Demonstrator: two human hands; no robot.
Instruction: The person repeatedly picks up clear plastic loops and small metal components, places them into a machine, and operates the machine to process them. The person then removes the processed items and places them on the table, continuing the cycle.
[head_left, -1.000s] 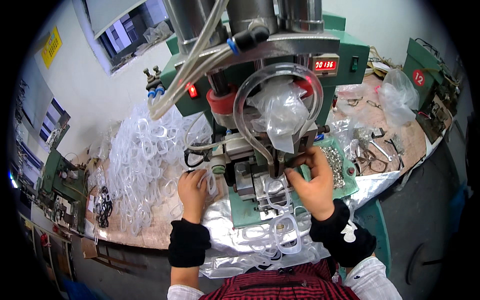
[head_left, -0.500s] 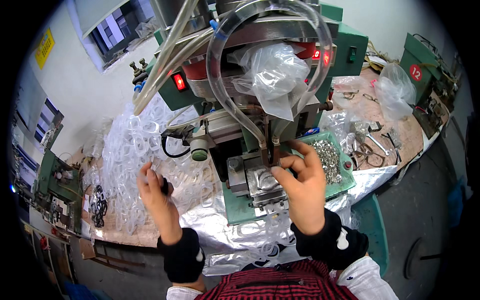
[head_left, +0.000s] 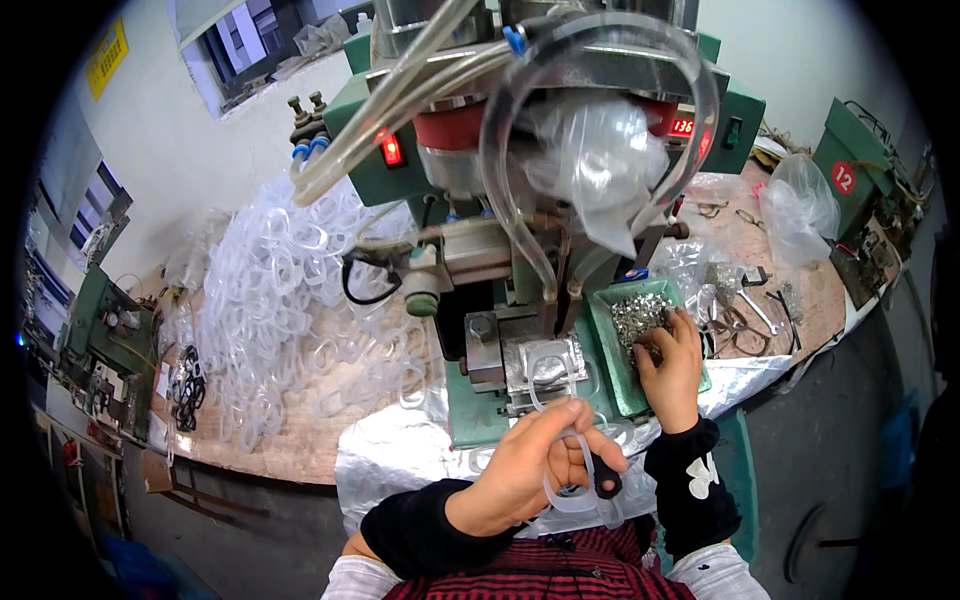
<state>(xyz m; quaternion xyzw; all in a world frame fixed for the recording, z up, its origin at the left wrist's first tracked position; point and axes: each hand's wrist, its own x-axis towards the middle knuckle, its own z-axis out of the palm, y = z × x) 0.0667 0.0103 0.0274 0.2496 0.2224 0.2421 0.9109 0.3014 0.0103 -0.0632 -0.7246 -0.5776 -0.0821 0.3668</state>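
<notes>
On the cluttered bench the green press (head_left: 520,200) stands ahead of me. My left hand (head_left: 525,470) pinches a clear strap (head_left: 570,470) (long axis toward the die), while my right hand (head_left: 672,365) digs curled fingers into the tray (head_left: 612,370) of metal bits (head_left: 640,320) just right of it; whether it grips any I cannot tell.

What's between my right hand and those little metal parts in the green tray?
Nothing visible. The right hand already reaches into the green tray, fingertips on the pile of small metal parts. The left hand is apart from it, holding a clear plastic loop nearer the body.
</notes>
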